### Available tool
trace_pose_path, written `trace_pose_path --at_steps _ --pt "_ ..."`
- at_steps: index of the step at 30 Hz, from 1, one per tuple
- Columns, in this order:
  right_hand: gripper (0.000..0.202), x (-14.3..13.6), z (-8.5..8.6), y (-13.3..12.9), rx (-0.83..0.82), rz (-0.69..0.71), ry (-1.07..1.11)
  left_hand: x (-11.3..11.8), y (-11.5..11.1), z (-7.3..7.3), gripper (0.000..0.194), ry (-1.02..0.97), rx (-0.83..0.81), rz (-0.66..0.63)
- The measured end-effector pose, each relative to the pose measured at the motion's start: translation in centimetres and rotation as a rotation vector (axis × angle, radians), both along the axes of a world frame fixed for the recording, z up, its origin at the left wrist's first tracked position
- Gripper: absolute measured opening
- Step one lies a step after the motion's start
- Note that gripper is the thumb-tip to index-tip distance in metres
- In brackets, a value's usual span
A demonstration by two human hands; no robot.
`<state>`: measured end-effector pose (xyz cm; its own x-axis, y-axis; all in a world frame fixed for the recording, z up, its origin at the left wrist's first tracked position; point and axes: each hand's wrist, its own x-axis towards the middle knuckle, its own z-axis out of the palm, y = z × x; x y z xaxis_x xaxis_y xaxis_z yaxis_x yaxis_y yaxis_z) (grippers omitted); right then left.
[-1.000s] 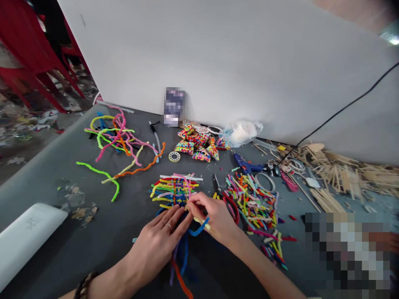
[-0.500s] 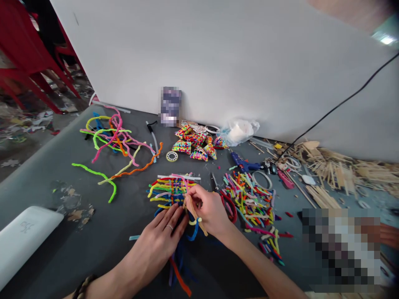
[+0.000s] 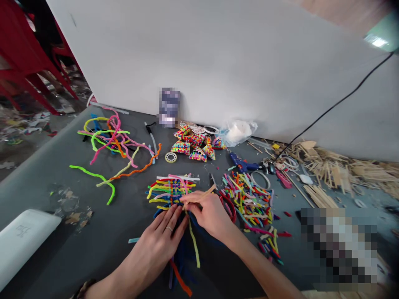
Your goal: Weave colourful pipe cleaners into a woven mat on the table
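A small mat of woven, colourful pipe cleaners [image 3: 174, 189] lies on the dark table, a white strip along its far edge. My left hand [image 3: 163, 228], a ring on one finger, rests with its fingers stretched over the mat's near end, pressing it down. At the mat's near right corner, my right hand [image 3: 210, 214] is closed in a pinch on a thin tan stick [image 3: 204, 194], which looks wooden and slants up to the right. A pale yellow pipe cleaner [image 3: 194, 245] hangs toward me below the fingertips. Both palms hide the mat's near part.
Cut pipe-cleaner pieces [image 3: 249, 199] lie to the right, beside red-handled scissors [image 3: 228, 205]. Beyond are a blue glue gun [image 3: 241, 163] and woven bundles [image 3: 193, 141]. Long pipe cleaners [image 3: 115, 133] tangle at left, behind a white box-like object [image 3: 29, 234]. Wooden sticks [image 3: 336, 166] pile up at right.
The tan stick has swung from pointing down toward me to pointing up and right. The pale yellow pipe cleaner now hangs straight down. My left hand stays in place.
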<state>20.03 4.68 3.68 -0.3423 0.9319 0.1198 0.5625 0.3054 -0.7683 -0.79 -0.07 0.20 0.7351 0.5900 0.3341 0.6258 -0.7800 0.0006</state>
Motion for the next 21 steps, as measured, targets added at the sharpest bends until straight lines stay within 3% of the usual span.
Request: trace_pose_path --at_steps 3,11,21 --pt "0.015 0.1 -0.2 -0.3 0.014 0.015 0.004 0.0 0.0 -0.2 0.049 0.000 -0.012 -0.005" --pt "0.009 -0.6 -0.3 -0.3 -0.053 -0.128 -0.031 -0.3 0.2 0.5 0.056 0.024 -0.020 -0.022" --pt "0.015 -1.1 -1.6 -0.8 0.048 -0.270 -0.065 0.0 0.0 0.0 0.059 -0.004 -0.010 0.008"
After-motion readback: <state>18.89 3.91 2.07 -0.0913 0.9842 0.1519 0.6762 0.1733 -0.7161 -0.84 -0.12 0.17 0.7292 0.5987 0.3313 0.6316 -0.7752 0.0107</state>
